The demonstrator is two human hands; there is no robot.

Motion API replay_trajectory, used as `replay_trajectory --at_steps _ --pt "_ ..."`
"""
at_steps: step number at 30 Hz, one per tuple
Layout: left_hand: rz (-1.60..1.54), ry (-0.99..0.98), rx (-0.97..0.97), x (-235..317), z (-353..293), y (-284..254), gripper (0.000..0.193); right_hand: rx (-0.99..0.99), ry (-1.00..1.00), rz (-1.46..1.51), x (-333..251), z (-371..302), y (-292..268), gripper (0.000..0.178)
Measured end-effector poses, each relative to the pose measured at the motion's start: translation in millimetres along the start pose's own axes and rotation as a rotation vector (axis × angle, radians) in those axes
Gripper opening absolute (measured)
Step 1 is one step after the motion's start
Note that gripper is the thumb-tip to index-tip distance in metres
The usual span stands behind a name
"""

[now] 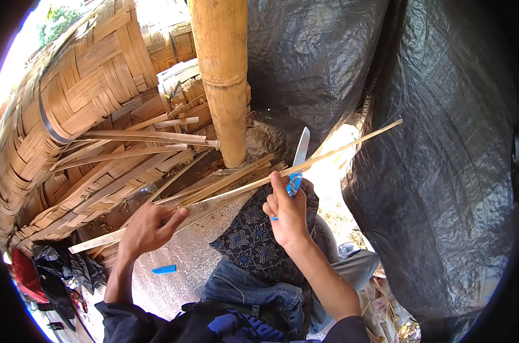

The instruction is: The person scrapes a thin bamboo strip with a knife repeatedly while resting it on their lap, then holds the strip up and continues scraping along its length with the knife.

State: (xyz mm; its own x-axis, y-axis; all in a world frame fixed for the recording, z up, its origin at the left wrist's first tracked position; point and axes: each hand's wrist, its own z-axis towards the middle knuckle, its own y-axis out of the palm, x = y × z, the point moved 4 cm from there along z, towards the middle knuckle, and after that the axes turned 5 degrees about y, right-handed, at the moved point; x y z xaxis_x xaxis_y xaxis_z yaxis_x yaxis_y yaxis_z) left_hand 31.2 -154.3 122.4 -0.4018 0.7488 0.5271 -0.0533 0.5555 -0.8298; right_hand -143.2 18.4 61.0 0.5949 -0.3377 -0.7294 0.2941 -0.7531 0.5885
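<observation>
A long, pale bamboo strip (351, 142) slants across in front of me, its left end low and its right end raised. My left hand (152, 227) is closed around its left part, thumb pointing right. In my right hand (287, 216) is a knife (301, 150) with a blue handle, its blade pointing up and away. The blade's base is against the strip where they cross, and my right thumb lies along the strip there. A patterned dark cloth (254, 234) covers my lap beneath. The fingers' undersides are partly hidden.
Several bamboo strips (151, 137) and large woven bamboo pieces (94, 68) are heaped at left. A thick bamboo post (222, 80) stands ahead. Black plastic sheeting (436, 171) hangs at right. A blue plastic piece (164, 269) lies on a silvery mat (185, 251); a black bag (71, 266) is far left.
</observation>
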Motion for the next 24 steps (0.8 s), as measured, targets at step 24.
replay_trajectory --at_steps 24 --pt "-0.149 0.036 -0.132 -52 -7 7 0.057 0.186 -0.469 0.154 -186 5 -76 0.027"
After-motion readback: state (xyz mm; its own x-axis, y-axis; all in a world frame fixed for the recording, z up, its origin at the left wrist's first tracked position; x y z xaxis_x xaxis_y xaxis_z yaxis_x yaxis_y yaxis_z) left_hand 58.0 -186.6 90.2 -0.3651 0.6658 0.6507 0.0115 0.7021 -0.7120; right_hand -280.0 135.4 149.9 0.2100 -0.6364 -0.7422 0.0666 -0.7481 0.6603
